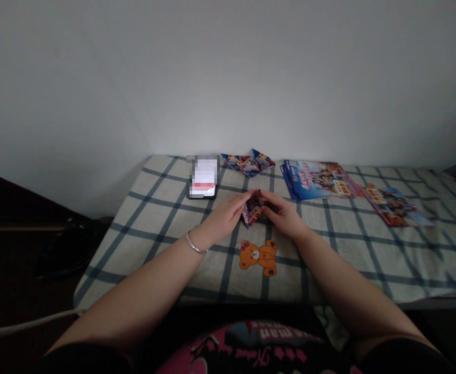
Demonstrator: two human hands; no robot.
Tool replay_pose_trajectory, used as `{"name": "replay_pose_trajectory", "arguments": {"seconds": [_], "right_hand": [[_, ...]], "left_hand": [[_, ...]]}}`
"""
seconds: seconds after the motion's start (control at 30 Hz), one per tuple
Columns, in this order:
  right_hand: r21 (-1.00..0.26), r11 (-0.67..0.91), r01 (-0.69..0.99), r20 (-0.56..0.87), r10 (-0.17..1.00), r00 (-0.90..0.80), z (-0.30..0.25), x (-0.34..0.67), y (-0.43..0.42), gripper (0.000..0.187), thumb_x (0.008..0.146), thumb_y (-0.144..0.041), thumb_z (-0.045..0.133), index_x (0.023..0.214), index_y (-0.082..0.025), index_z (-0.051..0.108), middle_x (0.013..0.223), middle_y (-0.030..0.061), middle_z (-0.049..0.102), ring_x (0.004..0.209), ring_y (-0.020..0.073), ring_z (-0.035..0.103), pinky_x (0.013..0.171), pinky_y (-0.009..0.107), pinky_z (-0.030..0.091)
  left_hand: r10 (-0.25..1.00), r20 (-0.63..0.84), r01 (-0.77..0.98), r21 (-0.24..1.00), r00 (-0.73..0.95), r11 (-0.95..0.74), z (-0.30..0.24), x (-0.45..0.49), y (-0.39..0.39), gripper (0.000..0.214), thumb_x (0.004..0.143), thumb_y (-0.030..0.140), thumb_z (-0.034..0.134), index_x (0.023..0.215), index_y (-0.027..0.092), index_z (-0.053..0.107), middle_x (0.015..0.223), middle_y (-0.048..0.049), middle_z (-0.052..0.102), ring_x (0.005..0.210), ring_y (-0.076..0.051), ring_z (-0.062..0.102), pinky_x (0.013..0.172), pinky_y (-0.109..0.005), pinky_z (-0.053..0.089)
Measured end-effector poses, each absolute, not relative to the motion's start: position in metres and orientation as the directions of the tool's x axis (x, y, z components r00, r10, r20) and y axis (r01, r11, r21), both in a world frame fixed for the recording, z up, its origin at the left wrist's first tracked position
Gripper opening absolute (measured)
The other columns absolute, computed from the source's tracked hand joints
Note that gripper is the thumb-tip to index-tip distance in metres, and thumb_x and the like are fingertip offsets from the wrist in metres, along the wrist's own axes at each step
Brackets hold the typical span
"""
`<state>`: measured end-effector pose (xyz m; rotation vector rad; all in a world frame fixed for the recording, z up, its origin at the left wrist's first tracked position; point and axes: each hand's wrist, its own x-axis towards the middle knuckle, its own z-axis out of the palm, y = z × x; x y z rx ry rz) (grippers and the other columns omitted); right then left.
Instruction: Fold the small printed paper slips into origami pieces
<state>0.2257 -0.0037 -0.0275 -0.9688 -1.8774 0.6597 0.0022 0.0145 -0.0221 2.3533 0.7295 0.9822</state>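
Note:
Between my hands, above the middle of the checked cloth, is a folded piece of printed paper [254,212] with red and yellow print and a pointed lower corner. My left hand [228,214], with a silver bangle at the wrist, closes on the paper's left side. On its right side, my right hand [283,213] grips the paper with thumb and fingers. The fingertips of both hands meet near its top edge and partly hide it. Beyond my hands lie folded paper triangles [249,163] in the same colourful print.
A phone [202,179] with a lit, blurred screen lies left of the triangles. Stacked printed flyers [317,179] sit to the right, with more flyers [399,206] farther right. The checked tablecloth [153,208] bears a bear print [258,257]. A white wall [228,78] stands behind.

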Motion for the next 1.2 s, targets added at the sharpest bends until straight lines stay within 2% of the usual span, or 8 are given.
{"name": "replay_pose_trajectory", "arguments": {"seconds": [0.3,0.53,0.7,0.87,1.2], "right_hand": [[-0.673,0.609,0.419,0.501,0.793,-0.347,-0.019,0.232,-0.004,0.039,0.093,-0.018,0.052,0.125,-0.035,0.067,0.132,0.0026,0.065,0.122,0.0198,0.060,0.105,0.044,0.048],[-0.608,0.630,0.483,0.479,0.776,-0.409,-0.019,0.239,-0.001,0.036,0.092,-0.016,0.052,0.117,-0.032,0.072,0.115,0.0038,0.074,0.112,0.0199,0.065,0.098,0.043,0.052],[-0.566,0.617,0.547,0.439,0.787,-0.434,-0.019,0.243,-0.001,0.040,0.090,-0.012,0.051,0.118,-0.033,0.072,0.119,0.0036,0.072,0.112,0.0208,0.065,0.098,0.044,0.051],[-0.523,0.603,0.602,0.405,0.798,-0.447,-0.020,0.245,0.001,0.041,0.089,-0.012,0.053,0.118,-0.034,0.072,0.119,0.0021,0.072,0.111,0.0219,0.065,0.099,0.046,0.050],[-0.510,0.606,0.611,0.388,0.795,-0.466,-0.018,0.246,0.003,0.039,0.086,-0.009,0.055,0.109,-0.032,0.075,0.117,0.0022,0.073,0.109,0.0222,0.065,0.098,0.045,0.049]], "left_hand": [[0.597,0.465,0.285,0.580,0.653,-0.763,-0.020,-0.008,0.024,0.039,0.102,0.021,0.036,0.138,0.023,0.052,0.140,-0.0066,0.057,0.130,-0.017,0.054,0.112,-0.042,0.045],[0.560,0.461,0.332,0.486,0.688,-0.808,-0.021,-0.010,0.024,0.038,0.101,0.016,0.040,0.135,0.025,0.056,0.137,-0.0060,0.060,0.129,-0.018,0.054,0.110,-0.045,0.046],[0.543,0.433,0.378,0.412,0.719,-0.829,-0.018,-0.010,0.023,0.040,0.099,0.011,0.040,0.132,0.023,0.059,0.136,-0.0075,0.060,0.126,-0.019,0.056,0.107,-0.045,0.048],[0.525,0.440,0.392,0.362,0.728,-0.846,-0.019,-0.010,0.022,0.045,0.095,0.005,0.042,0.131,0.025,0.060,0.135,-0.0068,0.059,0.124,-0.019,0.057,0.105,-0.046,0.050],[0.492,0.417,0.432,0.237,0.764,-0.870,-0.019,-0.009,0.021,0.045,0.090,0.003,0.047,0.125,0.027,0.064,0.132,-0.0058,0.059,0.119,-0.022,0.058,0.102,-0.047,0.051]]}}
